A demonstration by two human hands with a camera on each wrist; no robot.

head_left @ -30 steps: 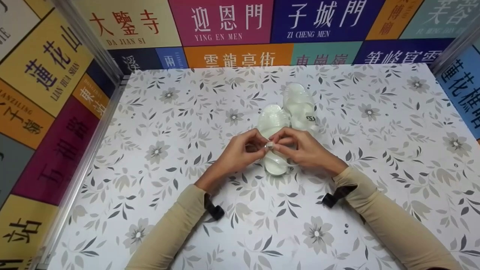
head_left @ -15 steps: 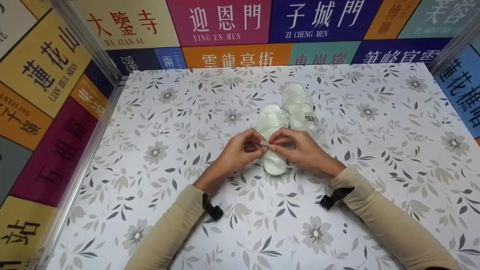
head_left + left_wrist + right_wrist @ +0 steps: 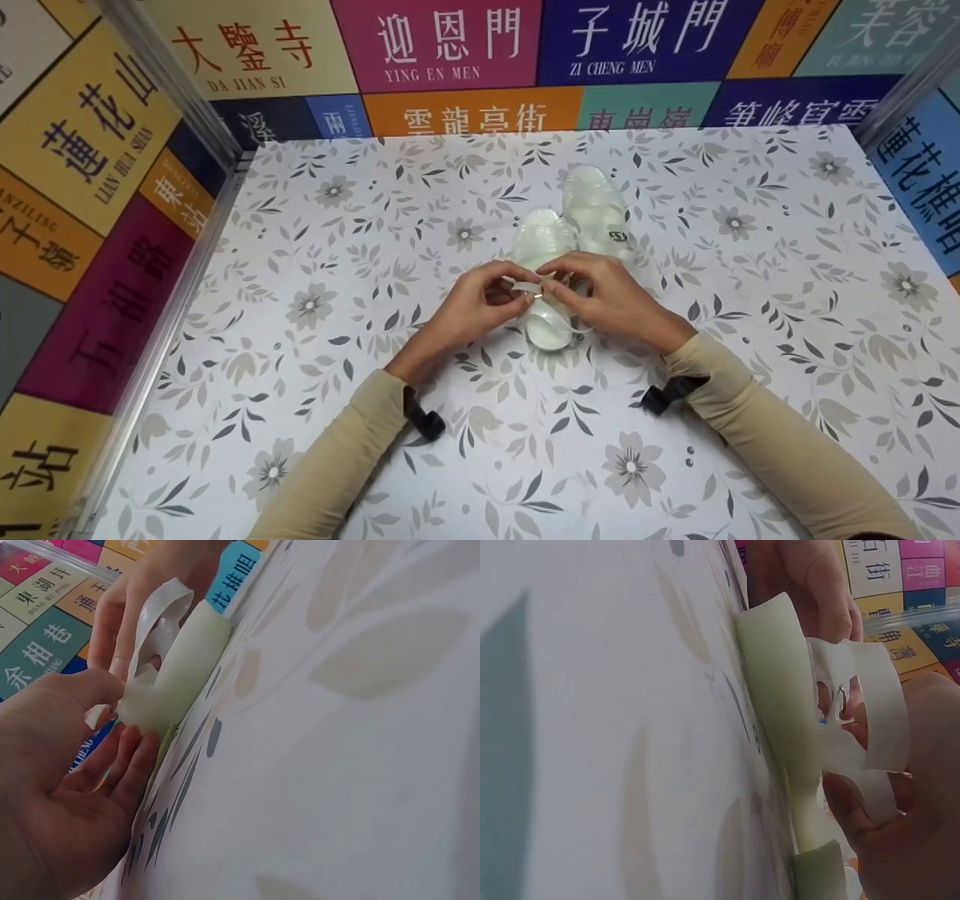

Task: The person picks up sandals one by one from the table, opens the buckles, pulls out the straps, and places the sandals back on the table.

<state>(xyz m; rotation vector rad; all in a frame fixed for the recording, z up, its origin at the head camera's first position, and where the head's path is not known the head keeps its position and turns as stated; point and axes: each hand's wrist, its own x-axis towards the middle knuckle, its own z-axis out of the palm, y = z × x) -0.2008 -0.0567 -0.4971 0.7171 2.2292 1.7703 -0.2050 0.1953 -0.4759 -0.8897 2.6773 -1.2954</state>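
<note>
A pair of pale green-white sandals lies on the table, toes away from me. Both hands work over the nearer sandal (image 3: pixel 545 232). My left hand (image 3: pixel 484 296) pinches its strap (image 3: pixel 527 286) from the left, close to a small metal buckle (image 3: pixel 538 295). From the other side, my right hand (image 3: pixel 604 292) pinches the same strap with thumb and forefinger. A metal prong (image 3: pixel 843 700) shows through the strap loop in the right wrist view. The sandal's heel (image 3: pixel 191 660) rests on the table in the left wrist view. Fingers partly hide the buckle.
The farther sandal (image 3: pixel 592 199), with a dark emblem on its strap, lies just right of the first. A white tabletop with a leaf and flower print (image 3: pixel 375 247) spreads around them. Coloured panels with lettering (image 3: pixel 450 41) stand behind and at both sides.
The strap end now arches farther out to the left between my fingers, and the buckle shows below it. My right fingers have shifted slightly upward. Both sandals stay in place.
</note>
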